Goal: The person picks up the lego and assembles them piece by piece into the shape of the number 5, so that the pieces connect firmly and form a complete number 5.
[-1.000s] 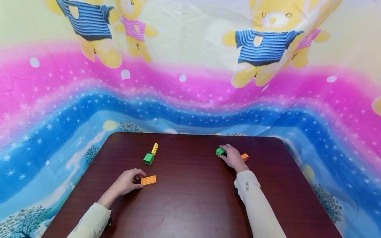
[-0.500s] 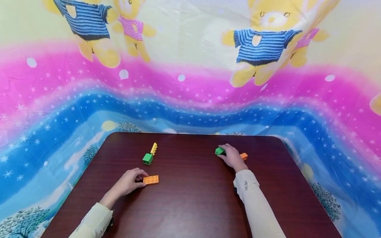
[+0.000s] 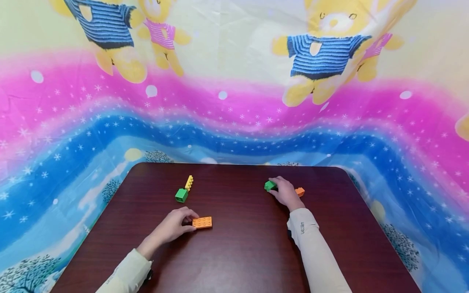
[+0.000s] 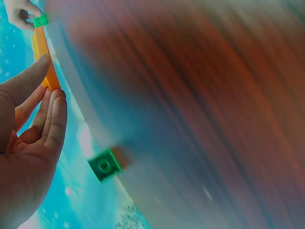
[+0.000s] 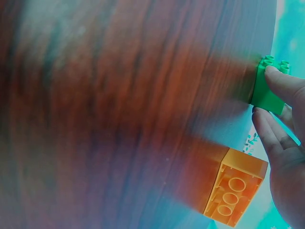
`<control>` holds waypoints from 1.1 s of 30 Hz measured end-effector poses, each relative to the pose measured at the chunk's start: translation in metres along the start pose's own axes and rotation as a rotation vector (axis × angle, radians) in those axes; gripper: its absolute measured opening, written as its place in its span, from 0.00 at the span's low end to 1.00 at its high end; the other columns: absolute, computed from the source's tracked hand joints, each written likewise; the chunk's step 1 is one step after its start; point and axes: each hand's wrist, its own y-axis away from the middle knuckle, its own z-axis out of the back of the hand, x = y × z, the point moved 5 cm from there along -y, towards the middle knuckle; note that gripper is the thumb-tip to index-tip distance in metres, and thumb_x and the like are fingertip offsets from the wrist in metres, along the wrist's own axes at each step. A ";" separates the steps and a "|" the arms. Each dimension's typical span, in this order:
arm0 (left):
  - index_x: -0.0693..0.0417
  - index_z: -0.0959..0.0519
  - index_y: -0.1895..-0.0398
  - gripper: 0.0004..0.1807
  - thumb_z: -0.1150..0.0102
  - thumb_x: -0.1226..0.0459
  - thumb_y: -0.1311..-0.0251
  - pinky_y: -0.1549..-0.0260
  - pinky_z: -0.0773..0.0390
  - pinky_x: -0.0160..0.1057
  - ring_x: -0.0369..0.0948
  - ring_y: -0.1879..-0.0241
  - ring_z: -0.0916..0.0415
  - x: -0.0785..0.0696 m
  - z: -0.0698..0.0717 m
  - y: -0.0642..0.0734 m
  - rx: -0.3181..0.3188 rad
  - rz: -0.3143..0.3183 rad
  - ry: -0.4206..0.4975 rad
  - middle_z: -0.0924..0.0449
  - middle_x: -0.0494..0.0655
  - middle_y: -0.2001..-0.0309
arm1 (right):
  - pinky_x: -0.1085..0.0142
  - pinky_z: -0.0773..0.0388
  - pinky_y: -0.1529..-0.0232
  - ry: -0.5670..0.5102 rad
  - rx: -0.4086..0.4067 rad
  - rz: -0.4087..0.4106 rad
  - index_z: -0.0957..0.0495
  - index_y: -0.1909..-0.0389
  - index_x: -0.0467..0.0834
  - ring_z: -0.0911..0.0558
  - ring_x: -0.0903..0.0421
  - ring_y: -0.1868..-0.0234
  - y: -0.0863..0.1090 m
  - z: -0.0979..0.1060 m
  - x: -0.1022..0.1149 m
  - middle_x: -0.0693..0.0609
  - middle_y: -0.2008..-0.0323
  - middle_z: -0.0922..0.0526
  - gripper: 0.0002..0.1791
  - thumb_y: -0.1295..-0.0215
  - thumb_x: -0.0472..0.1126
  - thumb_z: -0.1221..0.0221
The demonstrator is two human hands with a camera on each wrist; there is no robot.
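Note:
My left hand (image 3: 176,224) pinches one end of a flat orange toy building brick (image 3: 202,222), studs up, at the middle left of the table. The left wrist view shows thumb and fingertips on that orange brick (image 4: 44,59). Farther right and back, my right hand (image 3: 287,193) grips a green building brick (image 3: 270,186). Its studs show in the right wrist view, where the thumb lies on the green brick's (image 5: 268,90) near side. Right beside that hand lies another orange brick (image 3: 300,191), its hollow underside facing the right wrist camera.
Toward the back left a second green brick (image 3: 181,195) lies on its side, close to a narrow yellow brick (image 3: 189,183). The dark wood table (image 3: 234,252) has rounded far corners. A printed bear cloth (image 3: 220,114) hangs behind it.
My left hand has moved to the right across the table, with the flat orange brick in its pinch. The right hand keeps its hold on the green brick in the same spot.

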 end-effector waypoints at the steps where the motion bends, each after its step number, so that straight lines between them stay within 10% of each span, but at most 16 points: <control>1: 0.48 0.14 0.52 0.14 0.25 0.64 0.41 0.58 0.17 0.38 0.36 0.60 0.20 -0.004 -0.003 -0.001 0.003 -0.008 0.004 0.18 0.37 0.59 | 0.42 0.25 0.34 -0.001 0.002 -0.001 0.30 0.26 0.42 0.25 0.37 0.33 0.000 0.000 0.000 0.39 0.32 0.26 0.32 0.28 0.40 0.35; 20: 0.48 0.14 0.52 0.15 0.24 0.63 0.42 0.58 0.19 0.35 0.35 0.60 0.19 -0.076 -0.046 -0.015 0.099 -0.166 0.044 0.17 0.37 0.58 | 0.42 0.26 0.33 0.008 0.014 -0.004 0.30 0.26 0.42 0.25 0.37 0.33 -0.001 0.002 0.000 0.38 0.32 0.26 0.32 0.28 0.40 0.35; 33: 0.49 0.14 0.53 0.14 0.24 0.61 0.42 0.58 0.22 0.30 0.33 0.60 0.21 -0.095 -0.063 -0.014 0.122 -0.199 0.018 0.17 0.38 0.58 | 0.42 0.27 0.33 0.007 0.023 -0.014 0.31 0.25 0.42 0.26 0.37 0.32 -0.001 0.002 0.000 0.39 0.31 0.27 0.32 0.28 0.41 0.35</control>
